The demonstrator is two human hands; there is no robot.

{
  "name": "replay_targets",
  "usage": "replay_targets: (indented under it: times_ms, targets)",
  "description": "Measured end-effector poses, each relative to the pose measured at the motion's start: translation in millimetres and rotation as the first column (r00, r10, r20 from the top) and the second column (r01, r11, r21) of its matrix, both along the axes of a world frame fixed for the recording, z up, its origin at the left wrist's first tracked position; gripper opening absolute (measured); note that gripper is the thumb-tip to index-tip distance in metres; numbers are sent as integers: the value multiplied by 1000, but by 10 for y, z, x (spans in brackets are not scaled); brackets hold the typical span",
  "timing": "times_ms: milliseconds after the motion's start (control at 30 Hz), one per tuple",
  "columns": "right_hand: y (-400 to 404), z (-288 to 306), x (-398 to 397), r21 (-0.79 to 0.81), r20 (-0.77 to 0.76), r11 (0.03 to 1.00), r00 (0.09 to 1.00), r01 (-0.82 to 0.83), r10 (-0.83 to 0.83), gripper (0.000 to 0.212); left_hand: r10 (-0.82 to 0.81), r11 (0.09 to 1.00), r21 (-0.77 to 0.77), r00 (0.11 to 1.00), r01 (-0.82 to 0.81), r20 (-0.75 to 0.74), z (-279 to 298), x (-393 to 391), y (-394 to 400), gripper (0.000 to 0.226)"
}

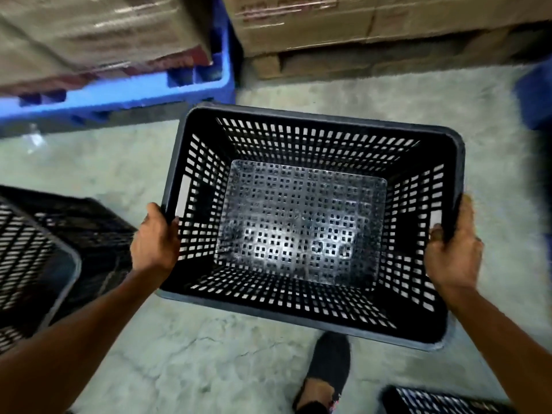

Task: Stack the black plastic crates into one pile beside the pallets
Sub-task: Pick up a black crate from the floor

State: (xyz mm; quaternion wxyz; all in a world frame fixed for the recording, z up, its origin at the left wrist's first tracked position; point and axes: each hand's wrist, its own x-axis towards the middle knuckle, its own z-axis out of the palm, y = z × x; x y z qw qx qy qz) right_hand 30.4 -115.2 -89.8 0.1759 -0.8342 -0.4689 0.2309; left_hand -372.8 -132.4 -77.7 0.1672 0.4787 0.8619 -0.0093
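Concrete floor [119, 174] lies below a black crate [301, 228] gripped by left hand [155, 240] and right hand [454, 249]; misaligned lowering onto the crate pile [44, 258] left of the hands could jam it.

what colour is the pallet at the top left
Blue, seen in the head view, under wrapped boxes.

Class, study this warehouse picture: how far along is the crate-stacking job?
Done: nothing certain; black crates sit at lower left, apparently nested, blurred. In hand: the left hand and right hand grip an empty crate above the floor, near the blue pallet. Left: placing it, plus another crate at bottom right.
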Motion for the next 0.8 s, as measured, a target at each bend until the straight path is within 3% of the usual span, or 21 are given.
replay_targets:
  times_ms: [333,800]
  targets:
    - [33,-249,-313,8,41,984,983,-179,179,66,171,984,-57,985,-169,36,-350,-239,-460,27]
    - [0,-227,-354,-37,32,986,986,-162,163,67,177,984,-57,979,-171,102,-295,-242,-586,18]
